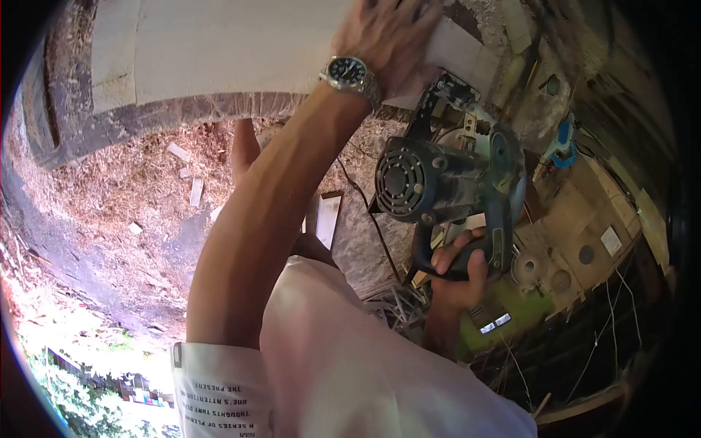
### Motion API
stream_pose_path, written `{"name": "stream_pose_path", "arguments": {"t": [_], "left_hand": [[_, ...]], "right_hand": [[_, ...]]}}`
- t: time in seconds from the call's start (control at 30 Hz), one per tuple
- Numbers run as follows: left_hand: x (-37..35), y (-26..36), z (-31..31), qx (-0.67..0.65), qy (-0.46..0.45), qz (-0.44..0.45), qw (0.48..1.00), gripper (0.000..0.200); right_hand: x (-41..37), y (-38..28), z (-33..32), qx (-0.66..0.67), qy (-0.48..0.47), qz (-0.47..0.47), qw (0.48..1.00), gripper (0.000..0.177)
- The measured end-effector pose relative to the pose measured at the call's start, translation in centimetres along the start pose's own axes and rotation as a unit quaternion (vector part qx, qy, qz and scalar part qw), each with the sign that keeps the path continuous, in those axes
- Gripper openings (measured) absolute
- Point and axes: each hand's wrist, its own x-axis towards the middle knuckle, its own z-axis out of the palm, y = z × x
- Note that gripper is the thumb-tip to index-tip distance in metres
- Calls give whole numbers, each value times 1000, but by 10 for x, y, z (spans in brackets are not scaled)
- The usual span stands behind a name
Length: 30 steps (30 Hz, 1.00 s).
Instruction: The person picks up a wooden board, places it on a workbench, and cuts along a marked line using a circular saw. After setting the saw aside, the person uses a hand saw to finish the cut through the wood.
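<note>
My right hand (460, 274) is wrapped around the rear handle of a dark circular saw (453, 179). The saw's round vented motor housing faces me, and its base plate (447, 102) meets the end of a pale wooden board (226, 47). Past the saw, my left hand (387, 44) lies on the board with fingers stretched out, blurred and partly cut off by the top edge. A metal wristwatch (349, 71) is on that wrist. The blade is mostly hidden behind the saw's body.
A dark, rough bench edge (168, 120) runs under the board. Wood shavings and offcuts (196, 191) litter the ground. A cord (365, 201) hangs below the saw. At right are a blue-handled tool (563, 142) and a brown panel (595, 212) holding small round parts.
</note>
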Motion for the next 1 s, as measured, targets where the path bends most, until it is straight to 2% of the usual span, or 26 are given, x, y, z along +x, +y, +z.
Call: {"name": "stream_pose_path", "arguments": {"t": [0.13,0.23,0.3,0.33,0.43,0.83,1.0], "left_hand": [[5,4,-10,-8,-47,-20,999,85],[7,4,-11,-21,-34,-10,999,85],[6,4,0,11,10,0,1000,86],[6,2,3,28,33,3,999,86],[5,1,-8,-12,-31,0,999,85],[3,-4,-1,-68,-18,-8,997,79],[3,-3,-12,-31,-23,-4,999,77]], "right_hand": [[4,-2,-6,-1,-38,25,999,36],[4,-11,-2,-46,-16,49,998,33],[2,-12,5,-62,34,60,996,31],[2,-10,4,-48,24,59,997,29],[3,-6,-3,-23,4,58,998,27],[0,-6,3,-20,3,54,998,23],[0,-5,2,-14,-3,57,998,23]]}}
